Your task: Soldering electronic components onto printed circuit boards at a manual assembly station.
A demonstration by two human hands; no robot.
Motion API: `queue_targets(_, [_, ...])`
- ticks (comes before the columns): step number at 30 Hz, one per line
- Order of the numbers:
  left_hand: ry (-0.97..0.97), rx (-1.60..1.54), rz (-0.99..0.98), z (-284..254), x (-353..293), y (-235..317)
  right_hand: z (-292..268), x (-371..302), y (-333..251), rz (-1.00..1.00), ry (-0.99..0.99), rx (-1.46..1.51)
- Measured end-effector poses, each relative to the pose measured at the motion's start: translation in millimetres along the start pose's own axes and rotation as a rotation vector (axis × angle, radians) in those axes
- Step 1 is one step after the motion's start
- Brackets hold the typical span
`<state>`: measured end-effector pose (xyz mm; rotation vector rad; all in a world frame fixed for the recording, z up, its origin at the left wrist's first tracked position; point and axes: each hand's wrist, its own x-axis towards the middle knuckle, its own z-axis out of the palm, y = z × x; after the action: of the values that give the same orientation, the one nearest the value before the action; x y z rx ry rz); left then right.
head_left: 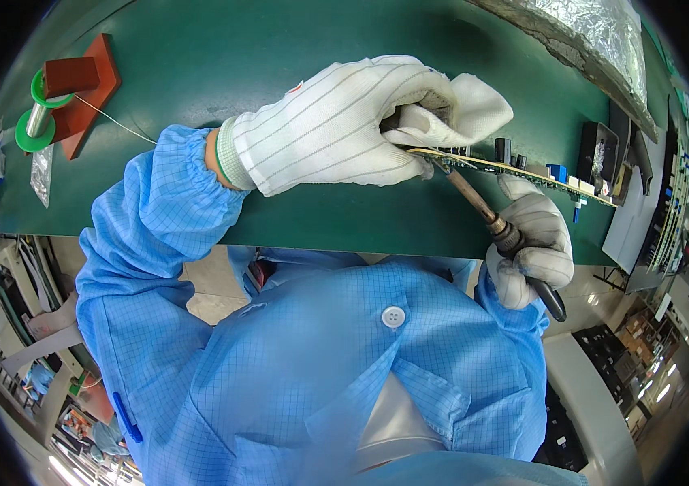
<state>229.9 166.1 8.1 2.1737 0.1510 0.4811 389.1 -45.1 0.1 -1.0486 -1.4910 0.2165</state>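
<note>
In a white, grey-striped glove, my left hand point(360, 121) is closed on the left end of a circuit board point(514, 168), seen nearly edge-on above the green table. Black cylinders, a blue block and white connectors stand up from the board. My right hand point(535, 235), gloved too, grips a soldering iron point(474, 197) by its handle. The iron's tip meets or almost touches the board's near face beside my left fingertips; exact contact is hard to make out. One right finger lies close under the board's edge.
At the left, a green solder spool point(27, 130) sits on a red-brown stand point(93, 89), its wire running toward my left sleeve. Nearby lies a clear plastic bag point(41, 174). A foil-covered piece point(595, 40) and a black tray point(599, 154) stand at the right, with more boards point(672, 194) beyond.
</note>
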Motion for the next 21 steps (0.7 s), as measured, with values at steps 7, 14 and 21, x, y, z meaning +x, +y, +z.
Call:
queue_targets(7, [-0.002, 0.010, 0.020, 1.3, -1.0, -1.4, 3.3, -3.0, 2.1, -0.001, 0.030, -0.008])
queue_targets(14, [-0.004, 0.001, 0.029, -0.3, 2.2, 0.6, 1.2, 2.5, -2.0, 0.019, 0.036, 0.001])
queue_targets(21, [0.013, 0.015, 0.017, 2.7, 0.2, -1.2, 2.1, 1.9, -1.1, 0.019, 0.029, 0.006])
